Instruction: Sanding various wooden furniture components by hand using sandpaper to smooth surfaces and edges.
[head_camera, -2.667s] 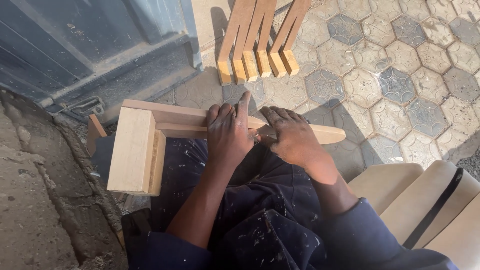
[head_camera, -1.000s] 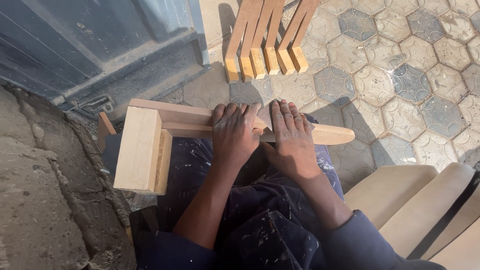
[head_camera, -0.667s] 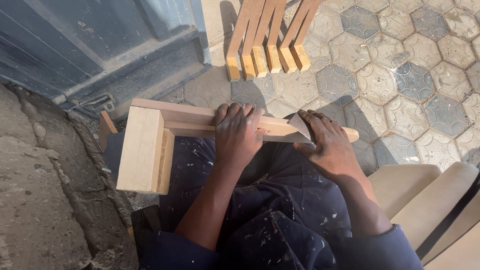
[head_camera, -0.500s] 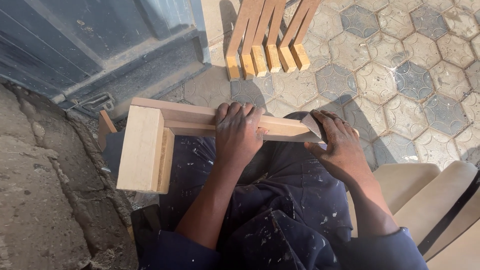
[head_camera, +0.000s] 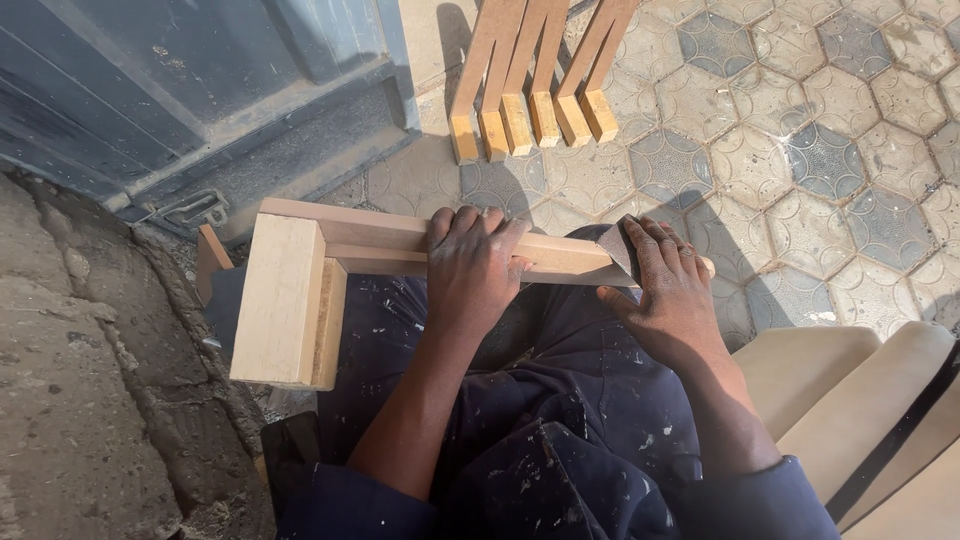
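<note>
Hexagon-paved ground, dark metal door at upper left; a seated person works a wooden piece across the lap.

Largest to smallest: pale curved wooden parts lie at lower right; a row of wooden legs stands on the paving ahead. L-shaped wooden frame rests on the knees, long rail running left to right, tapered end pointing right, short thick block hanging toward the person at the left end. Left hand lies flat mid-rail, fingers spread over the far edge, pressing down. Right hand presses a dark sandpaper sheet under flat fingers onto the tapered end.
</note>
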